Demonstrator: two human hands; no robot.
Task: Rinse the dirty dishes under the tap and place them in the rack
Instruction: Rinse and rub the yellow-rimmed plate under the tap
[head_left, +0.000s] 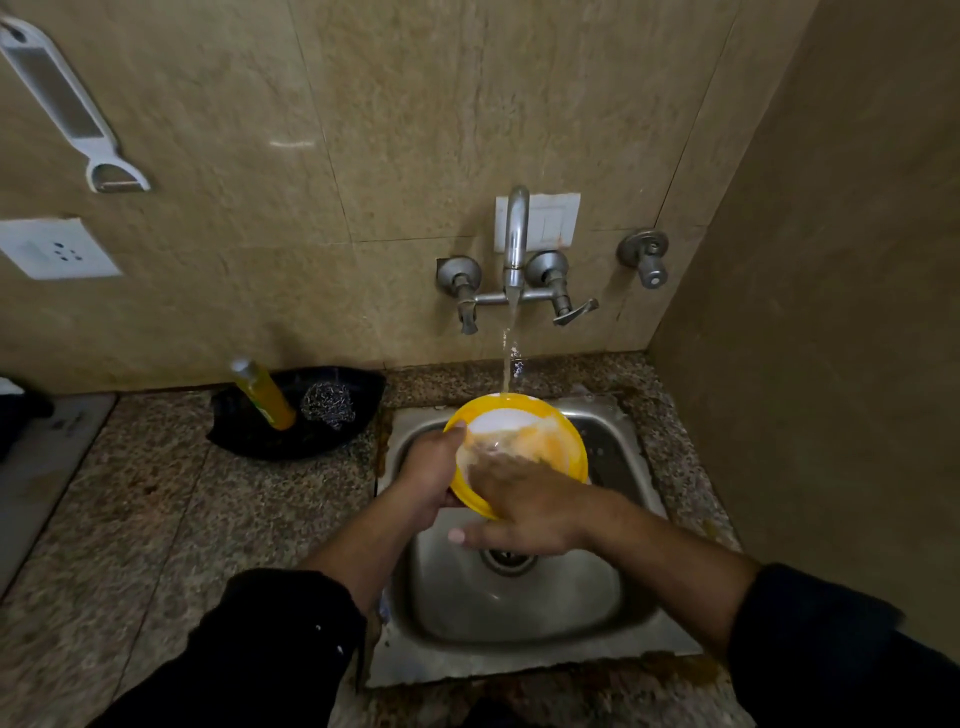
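Gripping the yellow bowl (566, 441) by its rim with the left hand (434, 467), fingers curled; rubbing inside with the right hand (524, 504), fingers flat. Holding it tilted below the tap (514, 234). Probably handling as light, stiff, slippery plastic; rim safest. Lying below the tap: steel sink (519, 613), speckled counter (156, 493).

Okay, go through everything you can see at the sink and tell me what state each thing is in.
tap, running, stream hitting bowl
yellow bowl, tilted over sink, wet inside
left hand, grips bowl's rim
right hand, straight fingers touch bowl's inside
soap bottle, leaning in black tray
steel scrubber, lying in tray
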